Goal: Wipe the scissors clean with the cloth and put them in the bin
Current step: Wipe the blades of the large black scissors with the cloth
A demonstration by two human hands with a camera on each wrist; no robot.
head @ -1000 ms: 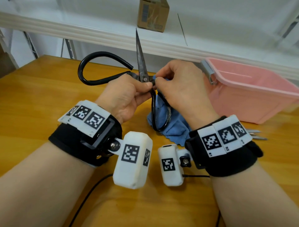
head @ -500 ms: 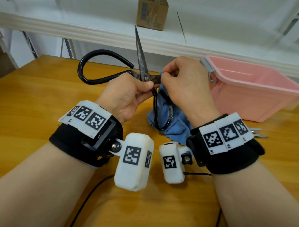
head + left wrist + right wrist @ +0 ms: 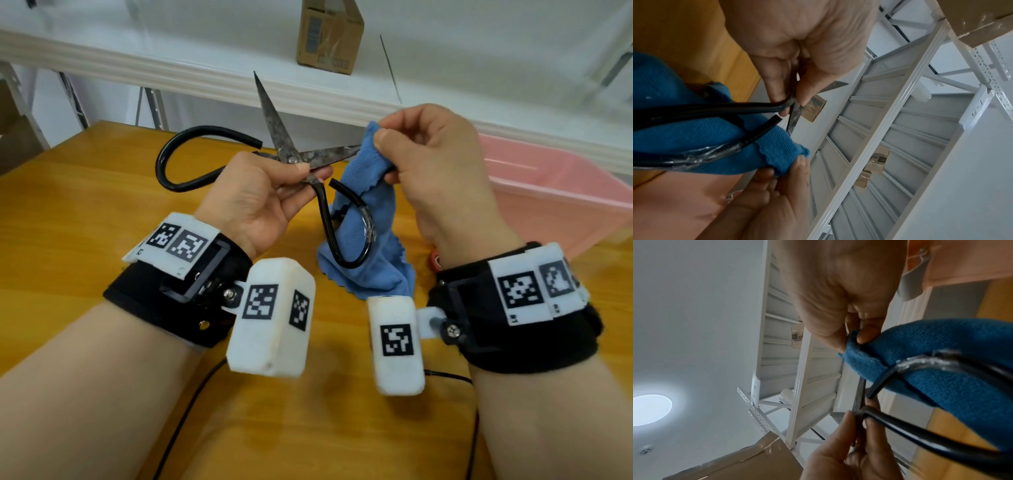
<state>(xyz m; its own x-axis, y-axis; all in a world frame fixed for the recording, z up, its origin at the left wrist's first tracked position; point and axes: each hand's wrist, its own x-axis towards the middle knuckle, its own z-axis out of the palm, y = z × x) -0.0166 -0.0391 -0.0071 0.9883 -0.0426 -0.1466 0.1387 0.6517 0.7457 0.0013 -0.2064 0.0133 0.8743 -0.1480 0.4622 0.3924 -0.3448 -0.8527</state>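
Large old scissors (image 3: 286, 150) with tarnished blades and black loop handles are spread wide apart above the wooden table. My left hand (image 3: 274, 192) pinches them at the pivot (image 3: 791, 104), thumb on top. One blade points up and away, the other points right into the blue cloth (image 3: 363, 219). My right hand (image 3: 421, 154) pinches the cloth's top corner (image 3: 857, 344) at that blade's tip, and the rest hangs down through the lower handle loop (image 3: 346, 236) onto the table. The pink bin (image 3: 548, 198) stands to the right, behind my right hand.
A white shelf rail (image 3: 171, 75) runs along the far table edge, with a cardboard box (image 3: 329, 37) on the shelf behind it. Something small and red (image 3: 435, 260) peeks out by my right wrist. Black cables (image 3: 185, 421) trail across the near table.
My right hand slid the cloth outward along the right-pointing blade, from near the pivot to its tip, baring that blade. The left hand kept its pinch at the pivot.
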